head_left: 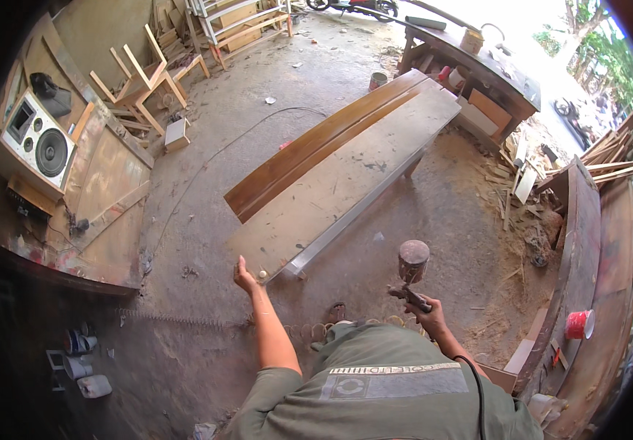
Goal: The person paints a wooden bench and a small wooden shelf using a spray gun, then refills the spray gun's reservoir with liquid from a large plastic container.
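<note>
Our left hand (244, 277) rests open-fingered on the long board's (346, 176) near corner; our right hand (426, 312) grips a spray gun (410, 279), its cup closed.

Workshop, open-sided, daylit from the far right.
Floor (206, 242): bare concrete, dusty; sawdust and wood offcuts (511, 194) heaped along the right.
Far end: cluttered wooden workbench (478, 66) with a tin; greenery (610, 59) in bright sun beyond.
Far left: unfinished chair frames (140, 77), stacked timber frames (239, 22).
Left: speaker cabinet (38, 143) on a leaning brown panel (107, 183); cable (214, 158) trailing across the floor.
Right: curved wooden panels (588, 249), red cup (579, 324).
Near left: small tins (80, 343) and a white container (94, 386) in shadow.
</note>
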A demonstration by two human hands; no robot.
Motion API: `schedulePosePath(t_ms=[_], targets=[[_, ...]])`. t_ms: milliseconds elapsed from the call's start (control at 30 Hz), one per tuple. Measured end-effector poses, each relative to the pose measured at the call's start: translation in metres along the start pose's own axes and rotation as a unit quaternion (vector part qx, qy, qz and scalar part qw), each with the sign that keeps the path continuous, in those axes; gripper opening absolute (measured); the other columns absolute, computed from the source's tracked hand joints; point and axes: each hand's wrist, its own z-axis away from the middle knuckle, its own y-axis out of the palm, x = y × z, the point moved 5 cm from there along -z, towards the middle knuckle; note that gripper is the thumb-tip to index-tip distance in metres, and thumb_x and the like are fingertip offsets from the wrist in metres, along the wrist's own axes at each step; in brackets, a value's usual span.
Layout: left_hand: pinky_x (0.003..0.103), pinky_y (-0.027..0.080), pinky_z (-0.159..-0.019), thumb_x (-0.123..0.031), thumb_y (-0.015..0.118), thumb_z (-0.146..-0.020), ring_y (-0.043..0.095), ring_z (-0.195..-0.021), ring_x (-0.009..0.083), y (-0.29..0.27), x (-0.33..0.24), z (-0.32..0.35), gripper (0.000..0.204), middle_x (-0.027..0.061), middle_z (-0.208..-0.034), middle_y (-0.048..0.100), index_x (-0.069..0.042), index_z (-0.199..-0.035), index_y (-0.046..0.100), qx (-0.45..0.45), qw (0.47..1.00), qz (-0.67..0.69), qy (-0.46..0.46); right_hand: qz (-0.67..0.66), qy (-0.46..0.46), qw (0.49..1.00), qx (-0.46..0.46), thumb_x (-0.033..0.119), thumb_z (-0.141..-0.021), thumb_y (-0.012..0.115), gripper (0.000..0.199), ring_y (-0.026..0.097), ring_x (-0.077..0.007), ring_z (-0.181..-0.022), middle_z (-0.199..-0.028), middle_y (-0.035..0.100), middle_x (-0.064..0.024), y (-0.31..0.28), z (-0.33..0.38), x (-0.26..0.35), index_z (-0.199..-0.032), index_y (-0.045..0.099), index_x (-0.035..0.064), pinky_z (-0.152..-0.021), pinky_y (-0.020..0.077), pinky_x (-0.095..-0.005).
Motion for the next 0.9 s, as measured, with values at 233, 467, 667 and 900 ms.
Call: schedulePosePath(t_ms=[233,467,667,900], targets=[[0.037,0.052,-0.071,-0.021,0.065,-0.096,0.062,-0.08,0.0217,0.016,0.013,0.015,0.026,0.0104,-0.09,0.067,0.003,-0.086,0.065,-0.013,0.999,0.049,0.003,0.013,-0.01,1.0,-0.003,0.016,-0.089,0.077,0.026,0.057,-0.0031,-0.062,-0.078,0.072,0.0008,0.015,0.005,0.013,-0.113,0.073,0.0054,-0.05,0.0441,-0.0221],[0.037,0.053,-0.073,-0.021,0.063,-0.097,0.063,-0.082,0.022,0.033,0.004,0.024,0.028,0.0113,-0.091,0.067,0.006,-0.09,0.065,-0.033,0.999,0.034,-0.006,0.021,-0.023,0.999,-0.003,0.016,-0.089,0.077,0.025,0.055,-0.0028,-0.061,-0.077,0.071,0.0007,0.021,0.003,0.0,-0.111,0.073,0.0045,-0.05,0.0431,-0.0224],[0.039,0.053,-0.071,-0.023,0.064,-0.096,0.064,-0.078,0.025,0.046,0.017,0.018,0.033,0.0156,-0.091,0.069,0.009,-0.089,0.066,-0.038,0.998,-0.032,0.037,0.02,-0.008,1.0,0.005,0.014,-0.088,0.077,0.029,0.059,-0.005,-0.07,-0.082,0.072,-0.0005,0.024,0.005,0.009,-0.114,0.072,0.0031,-0.06,0.0474,-0.0245],[0.041,0.053,-0.072,-0.023,0.065,-0.094,0.066,-0.08,0.026,0.048,0.015,0.016,0.033,0.0172,-0.092,0.07,0.01,-0.088,0.067,-0.039,0.998,-0.034,0.037,-0.014,-0.02,1.0,-0.015,0.014,-0.089,0.078,0.03,0.063,-0.0082,-0.082,-0.092,0.074,-0.0035,0.023,0.01,0.001,-0.116,0.071,0.0021,-0.071,0.0498,-0.0273]])
